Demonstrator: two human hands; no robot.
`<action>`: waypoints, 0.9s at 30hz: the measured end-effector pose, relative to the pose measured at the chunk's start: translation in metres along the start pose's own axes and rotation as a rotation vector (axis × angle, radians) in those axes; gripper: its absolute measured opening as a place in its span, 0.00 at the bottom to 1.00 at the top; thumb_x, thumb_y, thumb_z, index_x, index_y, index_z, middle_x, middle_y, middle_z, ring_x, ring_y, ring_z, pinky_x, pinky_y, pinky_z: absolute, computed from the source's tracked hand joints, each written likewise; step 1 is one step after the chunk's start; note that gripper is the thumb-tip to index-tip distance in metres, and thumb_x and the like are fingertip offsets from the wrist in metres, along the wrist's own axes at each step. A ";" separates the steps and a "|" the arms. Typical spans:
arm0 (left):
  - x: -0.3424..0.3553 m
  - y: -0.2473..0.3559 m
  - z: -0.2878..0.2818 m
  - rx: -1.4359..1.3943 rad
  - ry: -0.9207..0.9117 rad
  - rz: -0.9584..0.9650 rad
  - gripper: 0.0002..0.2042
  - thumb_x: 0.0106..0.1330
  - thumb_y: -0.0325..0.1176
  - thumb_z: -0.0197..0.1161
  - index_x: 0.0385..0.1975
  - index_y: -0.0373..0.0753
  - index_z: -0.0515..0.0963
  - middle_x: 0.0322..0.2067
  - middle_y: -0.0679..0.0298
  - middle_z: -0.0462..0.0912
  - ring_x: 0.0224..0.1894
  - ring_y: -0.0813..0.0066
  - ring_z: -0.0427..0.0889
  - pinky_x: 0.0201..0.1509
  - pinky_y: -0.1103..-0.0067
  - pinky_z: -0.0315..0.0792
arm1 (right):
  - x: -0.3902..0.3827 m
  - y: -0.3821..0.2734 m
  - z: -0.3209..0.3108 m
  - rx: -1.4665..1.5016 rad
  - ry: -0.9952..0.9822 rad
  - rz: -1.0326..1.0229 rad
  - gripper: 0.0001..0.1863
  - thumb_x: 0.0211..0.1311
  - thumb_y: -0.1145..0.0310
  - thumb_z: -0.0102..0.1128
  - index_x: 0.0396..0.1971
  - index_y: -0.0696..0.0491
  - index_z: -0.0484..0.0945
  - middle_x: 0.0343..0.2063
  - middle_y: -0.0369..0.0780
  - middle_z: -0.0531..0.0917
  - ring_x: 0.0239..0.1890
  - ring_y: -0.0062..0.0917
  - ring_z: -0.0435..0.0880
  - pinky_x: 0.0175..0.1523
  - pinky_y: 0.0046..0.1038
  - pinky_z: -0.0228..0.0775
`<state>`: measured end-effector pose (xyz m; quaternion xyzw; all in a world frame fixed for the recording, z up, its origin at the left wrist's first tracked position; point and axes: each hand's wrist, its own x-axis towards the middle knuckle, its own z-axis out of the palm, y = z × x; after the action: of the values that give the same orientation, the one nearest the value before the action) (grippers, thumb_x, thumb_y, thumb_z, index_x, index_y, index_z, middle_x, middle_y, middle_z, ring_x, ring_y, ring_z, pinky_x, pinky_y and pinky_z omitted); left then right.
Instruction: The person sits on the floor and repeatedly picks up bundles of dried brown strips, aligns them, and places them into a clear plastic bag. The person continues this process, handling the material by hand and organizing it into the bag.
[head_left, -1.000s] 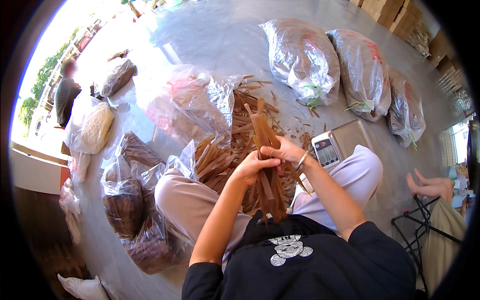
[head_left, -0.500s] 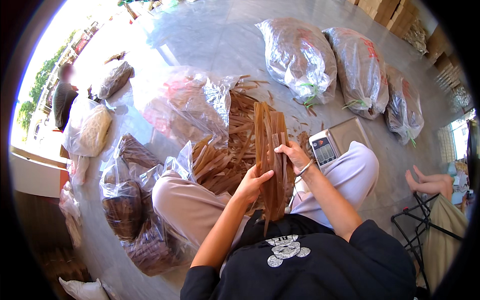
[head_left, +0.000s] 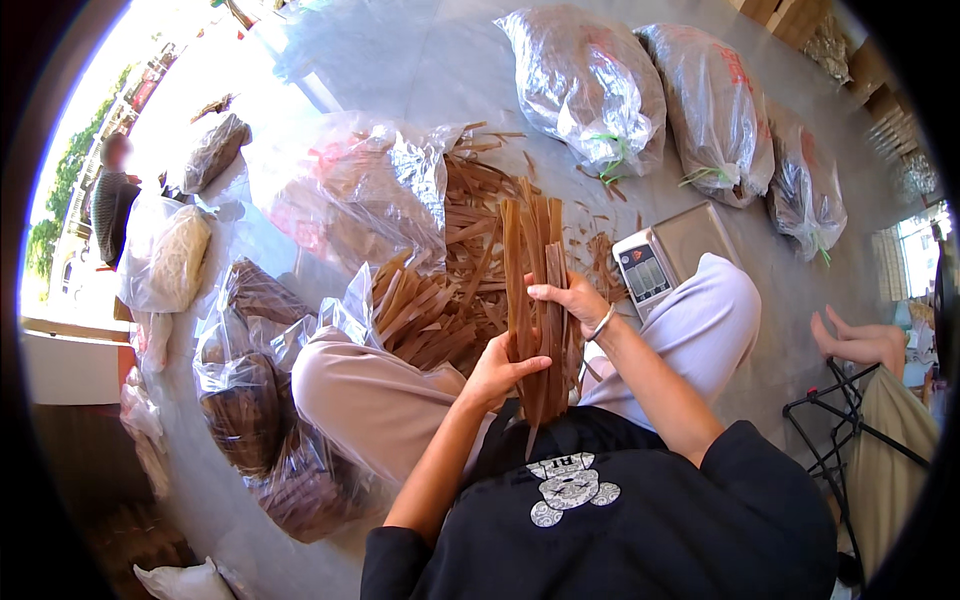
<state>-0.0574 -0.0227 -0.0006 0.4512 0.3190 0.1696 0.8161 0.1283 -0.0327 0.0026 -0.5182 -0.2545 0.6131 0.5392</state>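
Other person (head_left: 108, 215): at the left edge of the frame, in dark clothing.
Pale-filled bag (head_left: 180, 255): clear plastic, in the left part of the frame, on the floor (head_left: 420, 80).
Dark-filled bags (head_left: 240, 410): clear plastic, lower left of the frame, beside the bent knee.
Open bag (head_left: 335, 185): big, transparent, with reddish marks, upper left of the centre.
Strip pile (head_left: 435, 315): brown flat strips, loose on the floor, partly at the mouth of the open bag.
Left hand (head_left: 497, 372): the fingers are grasping the bundle at its lower part, the thumb lies across the front.
Bundle (head_left: 537, 270): long brown strips, in the centre of the frame, between both hands, its top ends uneven.
Right hand (head_left: 578, 300): the fingers are grasping the bundle's right side, higher than the left ones; a bracelet (head_left: 601, 322) is around the wrist.
Scale (head_left: 645, 270): right of centre, near the other knee.
Tied bags (head_left: 710, 120): three, full, with green ties, upper right.
Folding frame (head_left: 850, 425): black, lower right.
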 end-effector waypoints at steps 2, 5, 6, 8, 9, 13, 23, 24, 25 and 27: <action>-0.002 0.005 0.000 -0.036 0.046 -0.020 0.19 0.53 0.24 0.66 0.44 0.30 0.70 0.35 0.66 0.77 0.39 0.80 0.76 0.45 0.81 0.71 | 0.002 -0.004 0.003 0.078 0.038 0.044 0.14 0.50 0.68 0.65 0.37 0.56 0.78 0.32 0.34 0.80 0.34 0.16 0.77 0.42 0.21 0.71; -0.001 0.013 -0.005 0.086 0.074 -0.017 0.17 0.54 0.24 0.66 0.43 0.32 0.71 0.33 0.68 0.77 0.37 0.81 0.75 0.43 0.83 0.71 | 0.014 -0.005 0.002 0.043 0.096 -0.078 0.14 0.50 0.67 0.65 0.37 0.55 0.79 0.32 0.34 0.80 0.34 0.16 0.77 0.42 0.21 0.70; -0.001 0.020 -0.003 0.105 0.077 -0.018 0.15 0.54 0.23 0.65 0.41 0.34 0.72 0.31 0.70 0.76 0.34 0.83 0.75 0.40 0.84 0.70 | 0.017 -0.009 0.001 0.023 0.106 -0.086 0.14 0.50 0.66 0.65 0.36 0.55 0.79 0.33 0.34 0.80 0.34 0.16 0.77 0.42 0.20 0.69; 0.002 0.026 -0.007 0.088 0.076 -0.004 0.13 0.54 0.22 0.64 0.39 0.34 0.73 0.30 0.70 0.76 0.33 0.83 0.74 0.39 0.84 0.69 | 0.021 -0.018 0.003 -0.014 0.133 -0.103 0.15 0.50 0.64 0.66 0.36 0.55 0.80 0.33 0.33 0.80 0.35 0.16 0.77 0.42 0.20 0.68; 0.004 0.028 -0.008 0.079 0.076 0.002 0.12 0.54 0.22 0.64 0.38 0.34 0.73 0.30 0.70 0.76 0.33 0.83 0.74 0.39 0.84 0.69 | 0.022 -0.022 0.005 -0.033 0.146 -0.111 0.15 0.50 0.63 0.66 0.37 0.55 0.80 0.33 0.33 0.80 0.35 0.16 0.77 0.43 0.20 0.68; 0.008 0.033 -0.007 0.198 0.047 0.002 0.11 0.55 0.20 0.62 0.38 0.33 0.72 0.31 0.67 0.76 0.33 0.81 0.75 0.38 0.83 0.71 | 0.032 -0.025 0.007 -0.094 0.079 -0.063 0.21 0.46 0.61 0.71 0.39 0.55 0.78 0.33 0.32 0.79 0.36 0.15 0.75 0.42 0.20 0.67; 0.017 0.040 -0.019 0.179 -0.052 -0.057 0.08 0.55 0.25 0.64 0.34 0.35 0.75 0.24 0.71 0.76 0.27 0.85 0.73 0.33 0.85 0.69 | 0.032 -0.047 0.007 0.033 0.268 -0.236 0.14 0.45 0.66 0.69 0.31 0.52 0.74 0.22 0.31 0.75 0.23 0.14 0.73 0.30 0.19 0.67; 0.017 0.040 -0.020 0.188 -0.067 -0.073 0.08 0.55 0.25 0.64 0.34 0.36 0.75 0.24 0.71 0.76 0.27 0.85 0.73 0.33 0.85 0.68 | 0.033 -0.049 0.002 0.059 0.272 -0.256 0.13 0.47 0.66 0.68 0.31 0.53 0.74 0.23 0.31 0.76 0.25 0.15 0.75 0.32 0.21 0.69; 0.017 0.040 -0.021 0.197 -0.082 -0.090 0.08 0.55 0.25 0.64 0.34 0.36 0.75 0.24 0.72 0.76 0.27 0.85 0.73 0.33 0.86 0.68 | 0.036 -0.050 -0.003 0.063 0.276 -0.272 0.13 0.47 0.66 0.68 0.31 0.53 0.74 0.24 0.31 0.76 0.26 0.16 0.75 0.32 0.21 0.70; 0.016 0.043 -0.018 0.166 -0.110 -0.140 0.07 0.58 0.27 0.62 0.34 0.37 0.75 0.25 0.70 0.77 0.29 0.82 0.78 0.32 0.86 0.67 | 0.041 -0.054 -0.013 0.067 0.292 -0.310 0.13 0.48 0.66 0.67 0.32 0.53 0.74 0.24 0.32 0.76 0.27 0.17 0.76 0.34 0.23 0.71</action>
<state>-0.0572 0.0204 0.0232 0.5024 0.3176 0.0603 0.8019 0.1668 0.0179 0.0302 -0.5379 -0.2298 0.4492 0.6754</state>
